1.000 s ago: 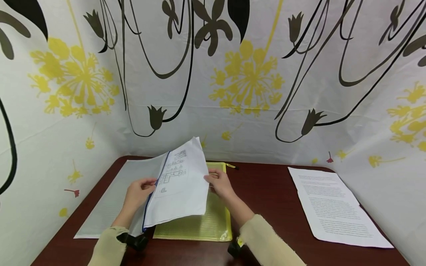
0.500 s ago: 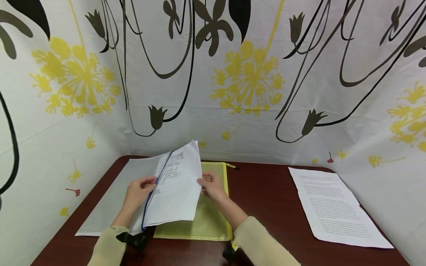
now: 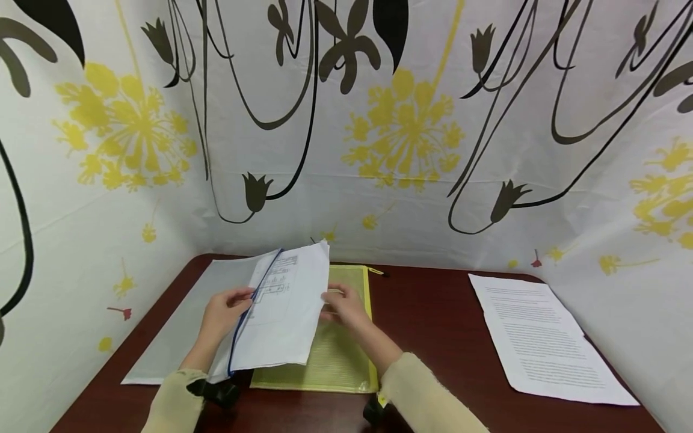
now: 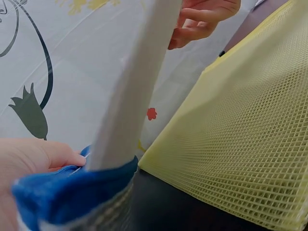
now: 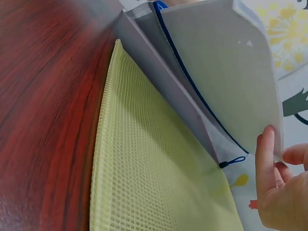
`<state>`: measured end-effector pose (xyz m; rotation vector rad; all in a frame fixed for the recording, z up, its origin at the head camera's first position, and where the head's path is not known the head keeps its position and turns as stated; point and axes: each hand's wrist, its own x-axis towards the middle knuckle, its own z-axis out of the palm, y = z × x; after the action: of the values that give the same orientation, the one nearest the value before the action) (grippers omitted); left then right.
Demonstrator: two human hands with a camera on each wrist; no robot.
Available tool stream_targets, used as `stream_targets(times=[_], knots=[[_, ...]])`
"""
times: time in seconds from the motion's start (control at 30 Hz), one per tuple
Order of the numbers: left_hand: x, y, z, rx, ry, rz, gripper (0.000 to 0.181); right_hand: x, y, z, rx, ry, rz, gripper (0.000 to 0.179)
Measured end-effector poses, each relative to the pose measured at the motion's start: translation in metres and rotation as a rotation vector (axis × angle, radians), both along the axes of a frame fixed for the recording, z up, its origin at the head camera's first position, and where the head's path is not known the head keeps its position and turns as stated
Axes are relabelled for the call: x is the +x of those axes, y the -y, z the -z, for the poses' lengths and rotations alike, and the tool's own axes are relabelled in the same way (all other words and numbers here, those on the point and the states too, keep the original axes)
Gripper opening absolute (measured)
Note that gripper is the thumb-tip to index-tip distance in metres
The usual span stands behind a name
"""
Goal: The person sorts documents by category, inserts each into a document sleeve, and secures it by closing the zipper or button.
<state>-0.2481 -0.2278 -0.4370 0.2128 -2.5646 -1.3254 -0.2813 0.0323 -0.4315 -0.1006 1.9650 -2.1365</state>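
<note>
A stack of white papers point(image 3: 289, 313) with printed drawings stands tilted, its left edge inside the mouth of a pale zip pouch point(image 3: 173, 325) with a blue zipper edge. At that blue edge point(image 4: 77, 192), my left hand point(image 3: 223, 313) pinches the pouch, thumb and fingers along the zipper. My right hand point(image 3: 346, 307) holds the papers by their right edge; in the right wrist view its fingers point(image 5: 265, 156) lie on the back of the sheets, with the thumb on the other side. How deep the papers sit in the pouch is hidden.
Partly beneath the papers lies a yellow mesh zip pouch point(image 3: 346, 367), its zipper pull at the far right corner. Another set of printed sheets point(image 3: 547, 337) lies on the right of the dark red table point(image 3: 428, 313). A patterned curtain point(image 3: 325, 150) stands behind and at the sides.
My right hand has moved left with the papers, whose right edge has come closer to the blue zipper and sunk a little. My left hand has stayed nearly in place.
</note>
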Motion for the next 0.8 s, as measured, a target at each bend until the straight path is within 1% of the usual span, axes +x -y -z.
stream_targets(times=[0.27,0.37,0.5,0.8], knots=[[0.001,-0.002,-0.001,0.011,0.001,0.001,0.028,0.003,0.009,-0.005,-0.049,-0.025,-0.054,0.041],[0.001,-0.002,-0.002,0.019,-0.002,0.008,0.029,0.002,0.014,-0.007,-0.06,-0.026,-0.058,0.042],[0.0,-0.002,-0.001,0.024,-0.002,0.01,0.029,0.002,0.02,-0.007,-0.063,-0.016,-0.053,0.041],[-0.004,-0.004,-0.001,0.039,-0.019,0.006,0.028,0.001,0.03,-0.003,-0.051,-0.018,-0.03,0.039]])
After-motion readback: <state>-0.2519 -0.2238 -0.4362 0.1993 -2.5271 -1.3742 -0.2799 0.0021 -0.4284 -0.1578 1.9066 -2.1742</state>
